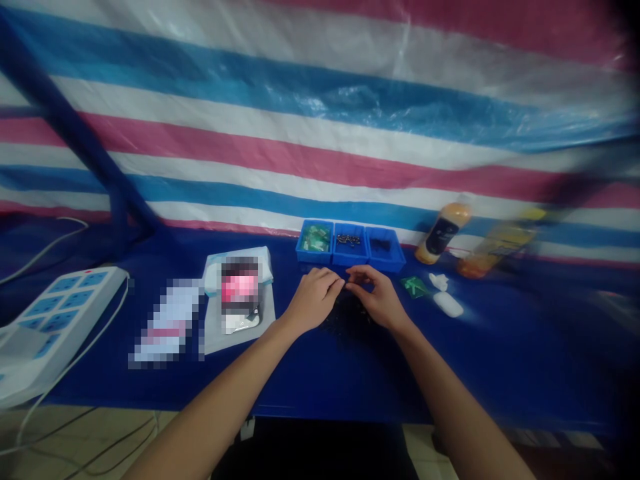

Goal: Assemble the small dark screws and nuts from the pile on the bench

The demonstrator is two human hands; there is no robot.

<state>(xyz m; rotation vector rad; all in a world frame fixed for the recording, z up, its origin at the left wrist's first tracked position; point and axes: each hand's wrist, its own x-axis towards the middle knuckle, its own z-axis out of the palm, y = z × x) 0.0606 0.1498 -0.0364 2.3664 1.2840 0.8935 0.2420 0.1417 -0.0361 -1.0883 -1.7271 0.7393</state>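
My left hand (pixel 315 297) and my right hand (pixel 376 293) meet fingertip to fingertip above the blue table, thumbs and forefingers pinched. Whatever they pinch is too small to make out. Under and between them lies a scatter of small dark pieces (pixel 350 319). Just beyond my hands stand three blue bins in a row. Green-and-white packets fill the left bin (pixel 315 241), small dark metallic pieces lie in the middle bin (pixel 350 245), and fine black pieces are in the right bin (pixel 385 249).
Right of my hands lie a green packet (pixel 414 287), crumpled white tissue (pixel 439 281) and a white rounded case (pixel 449 304). Two bottles of orange drink (pixel 444 230) (pixel 500 243) stand behind. Leftward are a white package (pixel 267 263), blurred-out items and a power strip (pixel 70 313) with its cable.
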